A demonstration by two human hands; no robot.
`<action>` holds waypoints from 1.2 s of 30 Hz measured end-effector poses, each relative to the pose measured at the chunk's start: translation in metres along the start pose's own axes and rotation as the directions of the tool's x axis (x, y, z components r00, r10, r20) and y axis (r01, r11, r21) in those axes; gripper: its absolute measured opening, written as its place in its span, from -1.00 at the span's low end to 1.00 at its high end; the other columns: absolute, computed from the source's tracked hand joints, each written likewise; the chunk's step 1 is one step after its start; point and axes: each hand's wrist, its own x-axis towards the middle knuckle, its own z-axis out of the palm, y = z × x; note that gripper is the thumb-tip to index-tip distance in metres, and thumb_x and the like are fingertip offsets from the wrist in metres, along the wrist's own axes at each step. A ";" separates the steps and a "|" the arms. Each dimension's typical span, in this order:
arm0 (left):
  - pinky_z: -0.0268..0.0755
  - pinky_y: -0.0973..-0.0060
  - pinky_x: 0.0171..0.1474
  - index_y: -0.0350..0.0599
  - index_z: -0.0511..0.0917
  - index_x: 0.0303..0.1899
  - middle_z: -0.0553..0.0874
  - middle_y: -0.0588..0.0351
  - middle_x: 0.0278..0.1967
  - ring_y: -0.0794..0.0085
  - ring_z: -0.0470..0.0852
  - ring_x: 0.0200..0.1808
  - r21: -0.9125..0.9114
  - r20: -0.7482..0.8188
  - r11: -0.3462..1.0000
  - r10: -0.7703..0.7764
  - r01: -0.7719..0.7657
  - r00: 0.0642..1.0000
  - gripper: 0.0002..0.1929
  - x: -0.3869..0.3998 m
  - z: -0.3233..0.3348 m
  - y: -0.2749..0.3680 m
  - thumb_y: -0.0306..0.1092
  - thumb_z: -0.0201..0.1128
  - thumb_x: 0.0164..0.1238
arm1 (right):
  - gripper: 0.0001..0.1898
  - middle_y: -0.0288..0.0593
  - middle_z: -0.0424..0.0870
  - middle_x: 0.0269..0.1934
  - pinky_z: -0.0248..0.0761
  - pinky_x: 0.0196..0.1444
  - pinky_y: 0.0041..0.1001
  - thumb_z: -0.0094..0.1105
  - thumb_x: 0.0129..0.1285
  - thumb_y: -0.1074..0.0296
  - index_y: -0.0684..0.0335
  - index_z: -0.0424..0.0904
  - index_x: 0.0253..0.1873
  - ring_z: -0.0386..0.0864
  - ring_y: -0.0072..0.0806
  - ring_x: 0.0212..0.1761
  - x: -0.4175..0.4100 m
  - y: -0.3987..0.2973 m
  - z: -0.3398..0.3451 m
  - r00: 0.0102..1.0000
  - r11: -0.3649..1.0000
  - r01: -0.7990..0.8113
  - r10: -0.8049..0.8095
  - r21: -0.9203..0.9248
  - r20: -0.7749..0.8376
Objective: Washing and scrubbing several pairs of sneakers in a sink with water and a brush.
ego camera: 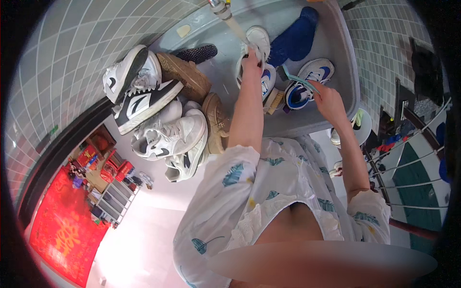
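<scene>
My left hand (252, 59) grips a white shoe (258, 37) under the faucet (230, 21), inside a grey sink (223, 77). In my right hand (328, 100) is the handle of a teal brush (300, 80), its dark head to the left of a white and blue sneaker (315, 73). Another white and blue sneaker (267, 81) lies just below my left hand. Near it, a brush with pale bristles (274, 100) rests in the sink. A blue cloth item (297, 39), perhaps a sock or insole, lies at the sink's upper right.
Several white and black sneakers (147, 104) and brown shoes (185, 73) are piled at the sink's left side. A dotted dark insole (197, 53) lies behind them, and a bar of soap (183, 31) sits on the rim. A white bucket (362, 127) stands right of the sink, beside tiled walls.
</scene>
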 end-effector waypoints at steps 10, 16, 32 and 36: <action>0.52 0.28 -0.10 -0.44 0.48 0.03 0.63 -0.13 -0.06 0.21 0.64 -0.11 -0.105 0.034 0.965 0.246 -0.242 0.969 -0.59 -0.010 0.025 -0.022 -0.34 0.29 0.23 | -0.66 0.23 0.61 -0.28 0.41 -0.21 -0.10 0.01 0.24 0.46 0.16 0.53 0.11 0.57 0.13 -0.23 -0.013 0.016 -0.005 0.997 1.000 -0.005 0.006 0.023 -0.077; 0.45 0.44 -0.14 -0.44 0.57 -0.17 0.65 -0.02 -0.22 0.36 0.60 -0.19 0.392 0.315 0.840 0.261 -0.375 0.913 -0.48 -0.085 0.028 0.009 0.00 0.32 0.23 | -0.66 0.22 0.62 -0.25 0.40 -0.21 -0.08 0.00 0.25 0.44 0.16 0.53 0.12 0.57 0.14 -0.22 -0.032 0.021 -0.026 0.993 0.994 -0.107 0.106 -0.024 -0.046; 0.54 0.25 0.08 -0.09 0.43 0.15 0.60 0.02 0.07 0.24 0.62 0.02 -0.447 0.741 0.823 0.121 0.350 0.660 -0.64 -0.090 0.020 -0.003 -0.13 -0.04 0.48 | -0.64 0.21 0.62 -0.25 0.41 -0.19 -0.12 -0.02 0.25 0.45 0.17 0.50 0.16 0.59 0.11 -0.21 -0.054 0.034 -0.037 0.957 0.953 -0.289 0.290 -0.085 0.000; 0.52 0.28 0.09 -0.11 0.47 0.12 0.61 0.03 0.05 0.28 0.60 0.04 -0.382 0.834 0.897 0.231 0.222 0.502 -0.63 -0.101 0.005 0.000 -0.09 0.00 0.46 | -0.64 0.22 0.62 -0.27 0.41 -0.21 -0.12 -0.02 0.25 0.46 0.18 0.50 0.15 0.59 0.11 -0.23 -0.051 0.038 -0.034 0.968 0.965 -0.249 0.247 -0.080 -0.035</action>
